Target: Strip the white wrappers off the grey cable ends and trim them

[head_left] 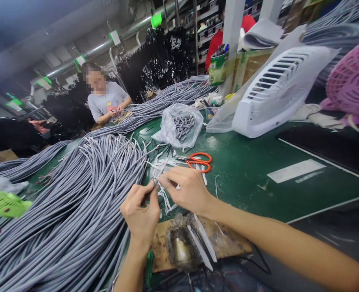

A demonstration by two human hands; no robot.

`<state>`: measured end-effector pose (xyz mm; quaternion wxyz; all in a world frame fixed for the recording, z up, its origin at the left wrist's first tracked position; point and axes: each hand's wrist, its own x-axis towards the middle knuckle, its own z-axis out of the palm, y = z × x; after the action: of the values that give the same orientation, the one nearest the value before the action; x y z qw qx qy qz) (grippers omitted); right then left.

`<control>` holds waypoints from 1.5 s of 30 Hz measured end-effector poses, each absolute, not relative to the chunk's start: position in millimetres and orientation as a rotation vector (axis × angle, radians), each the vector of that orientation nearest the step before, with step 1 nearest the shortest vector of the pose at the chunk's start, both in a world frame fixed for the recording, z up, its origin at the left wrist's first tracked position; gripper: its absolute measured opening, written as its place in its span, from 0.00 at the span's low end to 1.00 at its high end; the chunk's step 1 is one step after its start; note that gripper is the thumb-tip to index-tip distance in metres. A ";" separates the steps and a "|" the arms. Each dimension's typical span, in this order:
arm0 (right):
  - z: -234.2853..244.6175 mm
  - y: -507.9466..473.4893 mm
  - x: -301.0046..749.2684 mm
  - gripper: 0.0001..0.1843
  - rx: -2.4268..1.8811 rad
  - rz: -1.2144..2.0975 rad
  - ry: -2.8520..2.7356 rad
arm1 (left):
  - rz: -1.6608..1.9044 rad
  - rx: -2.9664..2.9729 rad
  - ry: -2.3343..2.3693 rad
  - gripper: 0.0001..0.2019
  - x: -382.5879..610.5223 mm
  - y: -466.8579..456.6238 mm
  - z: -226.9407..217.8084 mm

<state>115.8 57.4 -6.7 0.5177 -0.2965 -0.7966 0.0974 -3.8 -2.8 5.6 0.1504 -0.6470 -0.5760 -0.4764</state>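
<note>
My left hand (141, 213) pinches a short visible bit of grey cable (155, 182) between thumb and forefinger. Right against it, the fingers of my right hand (188, 188) are pinched together at the cable's end; what exactly lies between them is too small to tell. Whitish strips and scraps (167, 200) are strewn under and beyond both hands. Orange-handled scissors (200, 161) lie just past my right hand. A thick bundle of grey cables (76, 211) spreads out to the left of my left hand.
A clear plastic bag (181, 125) of small grey tubes stands beyond the scissors. Below my hands, a wooden board (228, 239) carries a grimy metal pot (181, 247). A white fan (277, 91) and a pink fan (351, 79) are at right. Another person (108, 99) sits across the table.
</note>
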 end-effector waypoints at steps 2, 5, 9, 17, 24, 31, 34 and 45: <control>-5.6 58.5 114.7 0.17 -0.695 0.518 -1.875 | -1.370 -1.860 -1.661 0.03 -2.7 -2.6 5.3; -2.6 60.9 114.0 0.18 -0.659 0.833 -1.770 | -1.395 -1.855 -1.687 0.03 -1.6 -3.2 5.9; -0.1 64.1 113.8 0.17 -0.632 1.038 -1.657 | -1.472 -1.834 -1.755 0.05 -0.8 -5.2 5.9; 1.2 62.8 116.1 0.14 -0.622 0.970 -1.711 | -1.531 -1.888 -1.806 0.05 -1.1 -5.0 4.6; 1.9 59.1 116.1 0.12 -0.660 0.727 -1.769 | -1.489 -1.901 -1.797 0.07 0.1 -5.6 5.7; 20.6 72.7 139.2 0.14 -0.814 0.481 -1.371 | -1.372 -2.176 -1.983 0.11 -0.6 1.9 0.4; 22.4 83.7 144.0 0.12 -0.845 0.627 -1.179 | -1.720 -2.153 -2.130 0.10 -1.6 4.2 3.7; 15.9 68.1 115.2 0.28 -0.437 1.903 -1.119 | -2.584 -1.935 -2.134 0.24 -4.6 2.5 14.1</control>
<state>115.2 68.1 15.9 0.4307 -0.1753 -0.4487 0.7631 -4.6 2.5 14.1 -0.3562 -0.4673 -0.5152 -0.6240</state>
